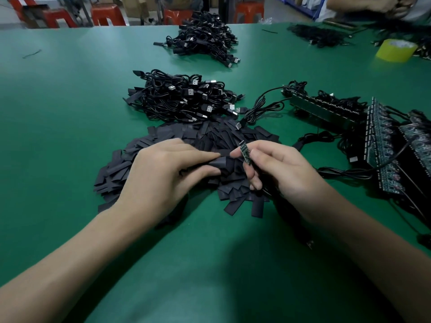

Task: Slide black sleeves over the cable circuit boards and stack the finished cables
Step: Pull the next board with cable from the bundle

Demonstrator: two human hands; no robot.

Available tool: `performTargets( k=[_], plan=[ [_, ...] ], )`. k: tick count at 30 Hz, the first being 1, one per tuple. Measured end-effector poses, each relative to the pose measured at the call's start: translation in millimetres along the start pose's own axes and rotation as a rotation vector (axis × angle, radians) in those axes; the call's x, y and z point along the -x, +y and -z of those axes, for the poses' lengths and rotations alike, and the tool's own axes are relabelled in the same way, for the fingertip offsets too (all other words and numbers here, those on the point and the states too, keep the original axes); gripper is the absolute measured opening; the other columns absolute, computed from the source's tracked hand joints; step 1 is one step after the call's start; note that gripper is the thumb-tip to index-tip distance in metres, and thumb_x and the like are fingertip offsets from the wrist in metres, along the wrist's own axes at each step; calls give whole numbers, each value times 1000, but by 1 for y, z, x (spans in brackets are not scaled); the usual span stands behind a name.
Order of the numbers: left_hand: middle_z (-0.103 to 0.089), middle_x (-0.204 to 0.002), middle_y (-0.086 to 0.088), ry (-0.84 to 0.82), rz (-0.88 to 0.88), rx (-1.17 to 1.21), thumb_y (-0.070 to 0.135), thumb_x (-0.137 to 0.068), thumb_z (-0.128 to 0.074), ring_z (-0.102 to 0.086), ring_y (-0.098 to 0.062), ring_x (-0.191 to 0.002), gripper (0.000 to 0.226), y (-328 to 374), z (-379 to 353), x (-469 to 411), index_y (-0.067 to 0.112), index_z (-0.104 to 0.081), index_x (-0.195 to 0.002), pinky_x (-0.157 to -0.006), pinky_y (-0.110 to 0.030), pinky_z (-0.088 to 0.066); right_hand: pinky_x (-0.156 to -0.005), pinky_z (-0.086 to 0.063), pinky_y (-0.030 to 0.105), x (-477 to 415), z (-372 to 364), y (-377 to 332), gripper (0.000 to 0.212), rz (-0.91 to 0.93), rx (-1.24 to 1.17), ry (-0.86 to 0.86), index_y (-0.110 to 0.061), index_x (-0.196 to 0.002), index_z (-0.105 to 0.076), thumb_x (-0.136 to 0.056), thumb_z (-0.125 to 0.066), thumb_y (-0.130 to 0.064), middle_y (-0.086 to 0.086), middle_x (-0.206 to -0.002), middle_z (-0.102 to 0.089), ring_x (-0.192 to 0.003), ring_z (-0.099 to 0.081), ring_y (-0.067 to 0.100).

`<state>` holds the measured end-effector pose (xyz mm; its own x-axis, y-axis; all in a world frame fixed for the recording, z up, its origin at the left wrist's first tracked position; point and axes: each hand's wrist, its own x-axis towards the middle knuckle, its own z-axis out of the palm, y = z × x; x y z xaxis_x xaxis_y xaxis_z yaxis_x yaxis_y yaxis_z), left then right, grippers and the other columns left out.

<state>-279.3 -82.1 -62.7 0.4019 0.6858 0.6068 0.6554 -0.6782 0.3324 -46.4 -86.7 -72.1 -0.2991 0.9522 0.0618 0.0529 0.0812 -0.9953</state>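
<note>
Head view: the left hand (163, 169) lies palm-down, wrist low over the green table (70, 113), with its thumb and forefinger closed on one black sleeve (219, 163), whose open end is turned to the right. Just right of that pinch, the right hand (279, 169) grips a small circuit board (245, 152) between thumb and forefinger. The board stands nearly upright and tilts a little left at the top, and the other fingers curl beneath it. Board and sleeve are close but apart, with the sleeve mouth level with the board's lower half. Any marking on the board is too small to read.

Under and around both grips spreads the pile of loose sleeves (210, 136) (flat black strips, many overlapping). Straight beyond the pinch sits the stack of finished cables (182, 99), USB plugs pointing mostly right. Farther on in the same line is a second cable heap (205, 38). Right of the right hand's grip lie panels of unsleeved boards (384, 141) with black leads trailing off them. Far off to the right stands a yellow tape roll (395, 51), with no print legible on it. Past the table's far edge are red stools (107, 17).
</note>
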Motion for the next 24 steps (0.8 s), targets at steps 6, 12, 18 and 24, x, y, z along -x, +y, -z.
performTargets(
  k=[6, 12, 18, 24],
  plan=[
    [-77, -88, 8, -8, 101, 54, 39, -86, -75, -67, -12, -77, 27, 0, 2, 20, 20, -82, -104, -70, -36, -57, -56, -48, 26, 6, -7, 0, 7, 34, 90, -58, -20, -102, -62, -96, -60, -22, 0, -70, -64, -55, -55, 15],
    [-76, -87, 11, -15, 139, 87, 38, -86, -75, -67, -9, -78, 26, 2, 0, 23, 21, -82, -102, -72, -34, -56, -52, -47, 22, 8, -8, 3, 3, 30, 137, -62, -20, -96, -66, -97, -63, -19, 2, -69, -67, -53, -56, 13],
    [-75, -85, 12, -58, 156, 84, 43, -86, -73, -66, -11, -77, 28, 4, 3, 24, 24, -82, -104, -71, -36, -56, -50, -43, 19, 9, -10, 3, 5, 58, 200, -69, -17, -93, -67, -93, -65, -22, 1, -66, -66, -51, -54, 8],
    [-70, -80, 9, -181, 21, 49, 43, -86, -71, -60, -15, -72, 33, -2, 8, 21, 18, -81, -105, -69, -33, -53, -53, -45, 18, 10, -10, 4, 8, 62, 285, -123, -18, -91, -65, -97, -65, -12, 3, -68, -67, -54, -56, 2]
  ],
)
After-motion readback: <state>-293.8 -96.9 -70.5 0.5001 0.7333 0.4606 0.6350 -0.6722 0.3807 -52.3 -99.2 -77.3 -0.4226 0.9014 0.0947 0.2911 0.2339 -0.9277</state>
